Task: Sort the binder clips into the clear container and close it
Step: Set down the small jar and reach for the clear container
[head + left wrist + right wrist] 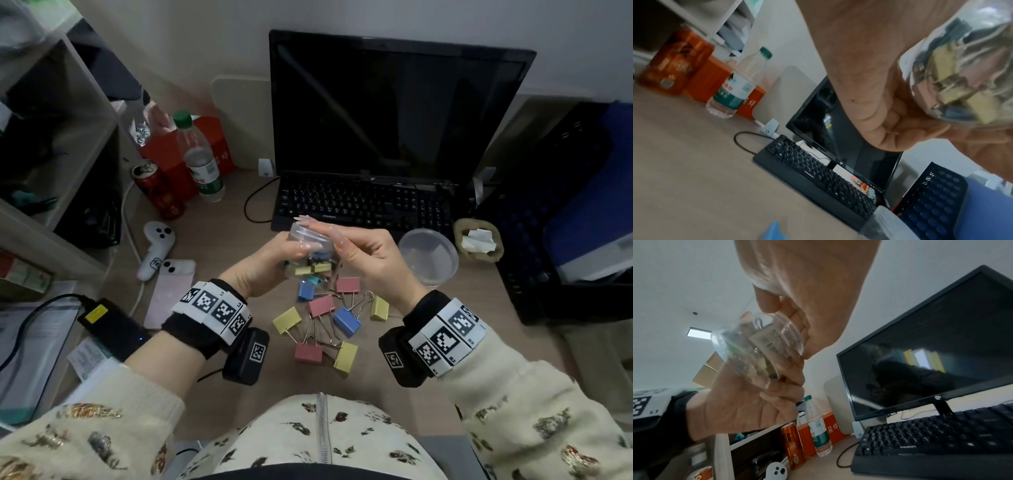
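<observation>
My left hand grips a clear container from the left and holds it tilted above the desk. Several yellow and blue binder clips lie inside it. My right hand is at its mouth, thumb and fingers curled against the wall and one finger stretched over the rim. The right wrist view shows the container between both hands. In the left wrist view it sits in my palm. Several pink, yellow and blue clips lie loose on the desk below. The clear lid rests to the right.
A black keyboard and monitor stand behind the hands. At the left are a water bottle, a red can, a white controller and a phone. A black crate stands at the right.
</observation>
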`<state>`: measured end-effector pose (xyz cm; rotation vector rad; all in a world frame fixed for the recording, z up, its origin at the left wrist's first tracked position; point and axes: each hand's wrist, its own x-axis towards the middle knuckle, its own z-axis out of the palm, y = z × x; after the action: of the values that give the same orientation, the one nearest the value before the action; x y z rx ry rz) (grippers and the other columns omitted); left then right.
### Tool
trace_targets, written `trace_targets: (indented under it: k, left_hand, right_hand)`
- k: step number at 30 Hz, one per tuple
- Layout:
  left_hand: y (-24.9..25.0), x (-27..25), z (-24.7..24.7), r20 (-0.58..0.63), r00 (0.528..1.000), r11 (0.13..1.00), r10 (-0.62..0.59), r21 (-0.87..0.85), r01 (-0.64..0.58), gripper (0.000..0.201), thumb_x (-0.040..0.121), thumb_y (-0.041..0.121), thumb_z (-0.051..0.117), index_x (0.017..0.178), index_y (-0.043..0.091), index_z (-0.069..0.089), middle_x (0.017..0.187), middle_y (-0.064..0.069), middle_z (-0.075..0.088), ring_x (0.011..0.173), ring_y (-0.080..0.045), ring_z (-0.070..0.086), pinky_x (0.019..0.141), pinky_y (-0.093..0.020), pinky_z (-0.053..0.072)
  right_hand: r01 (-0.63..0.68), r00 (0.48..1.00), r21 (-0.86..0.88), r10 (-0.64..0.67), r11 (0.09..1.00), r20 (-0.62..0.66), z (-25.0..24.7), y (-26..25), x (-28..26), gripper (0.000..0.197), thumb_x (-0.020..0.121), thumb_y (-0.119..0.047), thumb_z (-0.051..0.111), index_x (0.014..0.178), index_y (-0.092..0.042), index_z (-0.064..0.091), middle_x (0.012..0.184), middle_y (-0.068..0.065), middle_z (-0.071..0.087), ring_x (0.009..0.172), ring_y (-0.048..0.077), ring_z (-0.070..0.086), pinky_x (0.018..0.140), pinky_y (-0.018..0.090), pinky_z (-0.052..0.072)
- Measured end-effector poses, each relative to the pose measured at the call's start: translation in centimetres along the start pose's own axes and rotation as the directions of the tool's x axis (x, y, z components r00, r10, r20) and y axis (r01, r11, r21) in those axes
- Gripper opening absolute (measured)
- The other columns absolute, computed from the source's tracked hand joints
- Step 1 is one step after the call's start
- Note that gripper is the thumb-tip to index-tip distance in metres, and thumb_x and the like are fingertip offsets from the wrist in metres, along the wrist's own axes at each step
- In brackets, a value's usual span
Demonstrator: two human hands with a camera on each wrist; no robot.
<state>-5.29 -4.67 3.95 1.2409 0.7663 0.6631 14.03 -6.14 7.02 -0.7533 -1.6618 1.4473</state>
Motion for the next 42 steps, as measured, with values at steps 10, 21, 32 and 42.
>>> trace_targets:
  k: [10,21,32,42]
  left_hand:
    - [-0.4,0.4,0.2,0.131,0.981,0.99,-0.142,0.033,0.139,0.095,0.054,0.068,0.084,0.124,0.01,0.056,0.103,-0.002,0.074,0.094,-0.019,0.071,0.083,-0.035,0.055]
    - [0.0,1.0,0.5,0.0,0.999,0.991,-0.034,0.128,0.033,0.068,0.061,0.069,0.08,0.111,0.026,0.064,0.104,0.009,0.075,0.1,-0.01,0.069,0.087,-0.024,0.052]
    - [-4.4,5.6,-1.4,-0.231,0.96,0.918,-0.16,0.322,0.231,0.067,0.066,0.049,0.088,0.123,0.023,0.064,0.113,0.006,0.074,0.105,-0.007,0.069,0.101,-0.031,0.051]
    - [-9.7,9.4,-4.8,-0.484,0.844,0.851,-0.232,0.32,0.417,0.067,0.068,0.02,0.09,0.118,0.029,0.046,0.109,0.013,0.06,0.108,-0.015,0.062,0.094,-0.031,0.054]
  right_hand:
    - [-0.186,0.968,-0.113,0.202,0.976,0.15,-0.8,1.0,-0.3,0.068,0.085,-0.042,0.057,0.146,-0.015,0.041,0.15,-0.004,0.042,0.137,0.011,0.041,0.111,0.036,0.039]
    - [-0.262,0.965,0.018,0.262,0.965,0.027,-1.1,2.3,0.4,0.055,0.081,-0.043,0.068,0.127,-0.017,0.054,0.129,-0.002,0.061,0.123,0.013,0.056,0.102,0.031,0.046]
    - [-0.372,0.926,-0.198,0.347,0.907,-0.152,-5.7,4.8,0.7,0.055,0.087,-0.057,0.056,0.134,-0.029,0.05,0.134,-0.016,0.056,0.126,-0.002,0.049,0.112,0.038,0.038]
    - [-0.66,0.733,-0.511,0.322,0.55,-0.599,-12.6,9.4,-3.3,0.085,0.07,-0.07,0.057,0.144,-0.035,0.035,0.158,-0.007,0.023,0.148,0.015,0.008,0.12,0.05,0.012]
